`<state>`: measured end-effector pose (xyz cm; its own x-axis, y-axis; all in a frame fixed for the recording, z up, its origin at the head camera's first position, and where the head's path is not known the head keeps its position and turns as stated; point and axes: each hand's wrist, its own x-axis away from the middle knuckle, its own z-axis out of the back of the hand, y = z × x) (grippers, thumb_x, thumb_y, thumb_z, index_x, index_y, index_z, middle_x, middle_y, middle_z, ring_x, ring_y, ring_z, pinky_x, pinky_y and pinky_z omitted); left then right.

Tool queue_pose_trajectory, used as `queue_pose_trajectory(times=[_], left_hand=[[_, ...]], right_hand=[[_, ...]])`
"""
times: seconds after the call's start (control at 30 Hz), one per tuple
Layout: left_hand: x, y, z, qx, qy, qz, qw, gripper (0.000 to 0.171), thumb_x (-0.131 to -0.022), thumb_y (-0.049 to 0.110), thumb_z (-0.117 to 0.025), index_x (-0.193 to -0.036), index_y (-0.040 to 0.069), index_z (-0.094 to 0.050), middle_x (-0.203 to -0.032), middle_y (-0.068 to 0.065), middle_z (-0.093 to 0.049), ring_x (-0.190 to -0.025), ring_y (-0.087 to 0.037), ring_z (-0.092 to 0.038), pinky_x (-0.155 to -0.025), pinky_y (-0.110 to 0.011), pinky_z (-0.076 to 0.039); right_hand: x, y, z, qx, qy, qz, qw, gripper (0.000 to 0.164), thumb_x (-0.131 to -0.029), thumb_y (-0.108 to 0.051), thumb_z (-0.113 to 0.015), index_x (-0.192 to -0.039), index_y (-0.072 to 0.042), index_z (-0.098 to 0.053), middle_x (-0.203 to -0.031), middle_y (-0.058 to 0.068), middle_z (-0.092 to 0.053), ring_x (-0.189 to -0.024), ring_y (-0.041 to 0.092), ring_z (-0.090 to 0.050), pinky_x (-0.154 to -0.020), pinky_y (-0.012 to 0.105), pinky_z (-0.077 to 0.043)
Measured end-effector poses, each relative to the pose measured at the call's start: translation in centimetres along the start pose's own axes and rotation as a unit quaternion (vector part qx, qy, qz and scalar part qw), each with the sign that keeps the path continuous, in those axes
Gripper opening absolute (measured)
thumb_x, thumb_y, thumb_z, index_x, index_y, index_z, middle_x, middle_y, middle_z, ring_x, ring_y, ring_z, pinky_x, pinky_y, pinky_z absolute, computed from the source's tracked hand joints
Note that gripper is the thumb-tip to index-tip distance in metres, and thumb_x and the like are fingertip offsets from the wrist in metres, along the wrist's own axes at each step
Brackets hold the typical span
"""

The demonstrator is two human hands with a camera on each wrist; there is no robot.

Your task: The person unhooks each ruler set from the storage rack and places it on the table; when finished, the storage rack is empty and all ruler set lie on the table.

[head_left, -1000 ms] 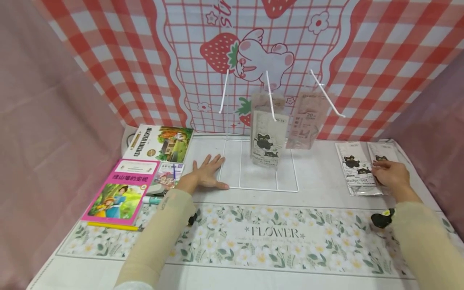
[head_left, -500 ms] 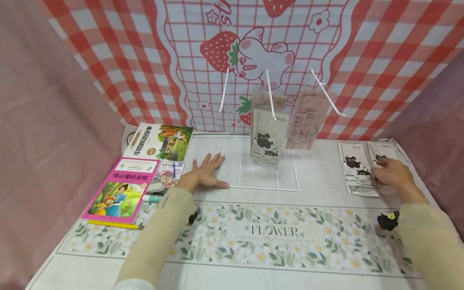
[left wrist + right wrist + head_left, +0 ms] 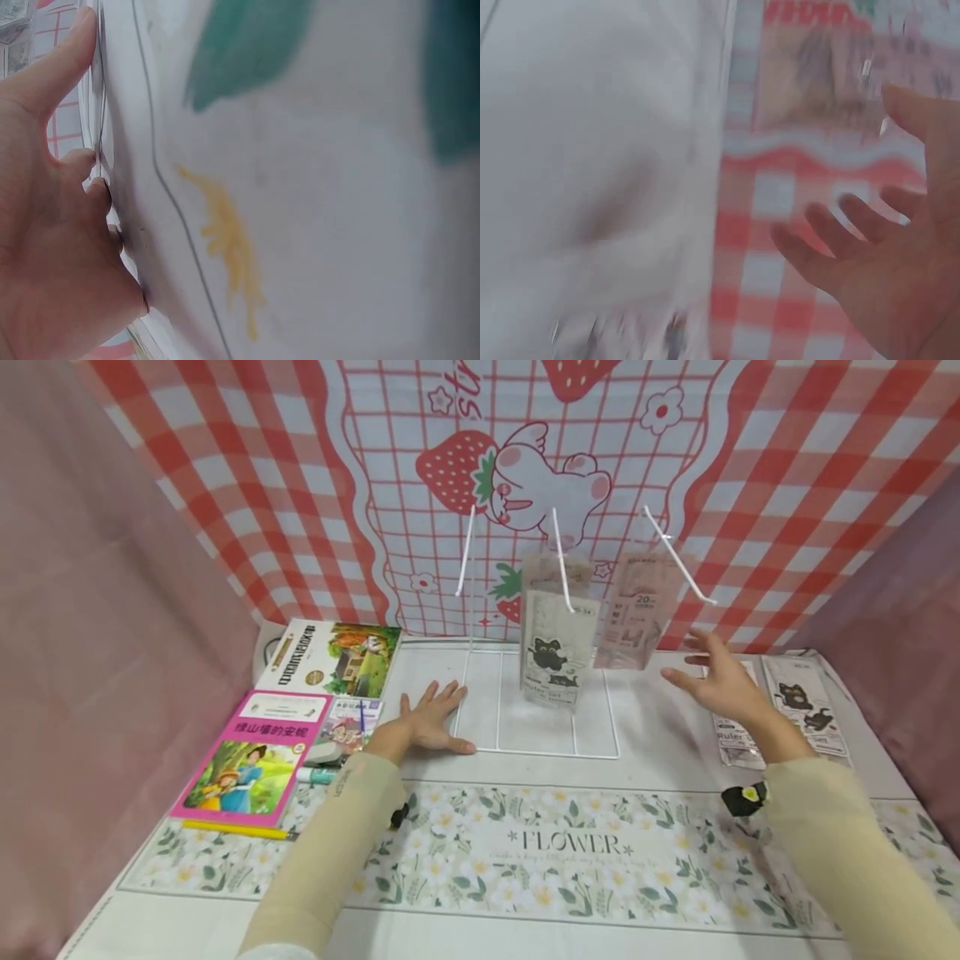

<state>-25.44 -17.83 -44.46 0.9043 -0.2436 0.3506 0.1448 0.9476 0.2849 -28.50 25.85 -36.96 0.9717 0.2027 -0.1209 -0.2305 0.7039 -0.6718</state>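
Note:
In the head view my left hand [image 3: 431, 720] lies with fingers spread on the white table, at the left side of the white wire rack's base [image 3: 540, 752]. My right hand [image 3: 723, 681] is in the air right of the rack, its fingers apart and holding nothing. It overlaps one black-cat ruler set [image 3: 738, 743] on the table; a second ruler set [image 3: 806, 702] lies to its right. From the rack's middle hook [image 3: 562, 572] hangs another cat ruler set [image 3: 551, 652], with a pink packet behind it. A pink ruler set [image 3: 636, 610] hangs from the right hook [image 3: 678, 560].
Books, including a pink-bordered one [image 3: 247, 760], lie at the left with a yellow pencil [image 3: 236, 830] and a teal-and-white marker [image 3: 315, 775]. A floral mat [image 3: 562, 877] spans the front. The left hook [image 3: 466, 552] is bare. A checked cloth [image 3: 225, 502] hangs behind.
My right hand has let go of the right-hand ruler set on the table and moved left and up towards the hanging pink set, fingers opening. My left hand has stayed in place.

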Motion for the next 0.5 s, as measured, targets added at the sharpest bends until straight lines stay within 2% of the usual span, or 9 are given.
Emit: queue_pose_trajectory(times=[0.1,0.2,0.3,0.37,0.43,0.5], left_hand=[[0.1,0.0,0.0,0.0,0.0,0.002,1.0,0.111,-0.075,0.07,-0.066,-0.157,0.028,-0.004,-0.167,0.004,0.004,-0.155,-0.028,0.01,-0.116,-0.071,0.01],[0.2,0.0,0.0,0.004,-0.002,0.002,1.0,0.112,-0.074,0.07,-0.067,-0.157,0.028,-0.004,-0.166,0.004,0.004,-0.155,-0.028,0.011,-0.116,-0.071,0.011],[0.1,0.1,-0.1,0.007,-0.004,0.001,1.0,0.112,-0.074,0.07,-0.067,-0.157,0.029,-0.004,-0.166,0.005,0.005,-0.154,-0.027,0.012,-0.116,-0.07,0.011],[0.1,0.1,-0.2,0.007,-0.005,0.002,1.0,0.112,-0.074,0.07,-0.067,-0.157,0.03,-0.004,-0.166,0.006,0.005,-0.154,-0.027,0.012,-0.116,-0.07,0.012],[0.1,0.1,-0.2,0.006,-0.003,0.004,1.0,0.112,-0.074,0.07,-0.067,-0.157,0.03,-0.004,-0.166,0.006,0.006,-0.154,-0.026,0.012,-0.116,-0.07,0.011],[0.1,0.1,-0.1,0.003,-0.001,0.005,1.0,0.111,-0.074,0.07,-0.066,-0.157,0.03,-0.004,-0.166,0.006,0.006,-0.154,-0.027,0.012,-0.116,-0.07,0.011]], right_hand=[[-1.4,-2.0,-1.0,-0.04,0.058,0.035,0.997,0.082,-0.089,-0.022,-0.07,-0.151,0.0,-0.021,-0.15,0.031,-0.035,-0.135,0.051,-0.039,-0.107,0.065,-0.037],[-2.6,-3.0,-1.6,-0.072,0.103,0.06,0.99,0.072,-0.087,-0.012,-0.07,-0.146,0.0,-0.03,-0.143,0.028,-0.046,-0.13,0.044,-0.047,-0.107,0.054,-0.043],[-3.0,-3.5,-1.9,-0.081,0.103,0.064,0.989,0.064,-0.088,-0.008,-0.068,-0.142,0.001,-0.035,-0.134,0.027,-0.053,-0.118,0.03,-0.057,-0.1,0.026,-0.052],[-3.0,-3.5,-2.2,-0.086,0.093,0.063,0.99,0.06,-0.089,-0.006,-0.067,-0.14,0.004,-0.036,-0.13,0.026,-0.054,-0.108,0.015,-0.059,-0.09,0.011,-0.05],[-3.0,-3.4,-2.6,-0.095,0.089,0.065,0.989,0.059,-0.088,-0.003,-0.066,-0.138,0.005,-0.035,-0.128,0.025,-0.054,-0.1,0.0,-0.055,-0.082,0.002,-0.044],[-3.0,-3.2,-2.9,-0.103,0.096,0.072,0.987,0.056,-0.088,0.001,-0.064,-0.136,0.007,-0.036,-0.125,0.026,-0.055,-0.094,-0.011,-0.051,-0.08,0.0,-0.043]])
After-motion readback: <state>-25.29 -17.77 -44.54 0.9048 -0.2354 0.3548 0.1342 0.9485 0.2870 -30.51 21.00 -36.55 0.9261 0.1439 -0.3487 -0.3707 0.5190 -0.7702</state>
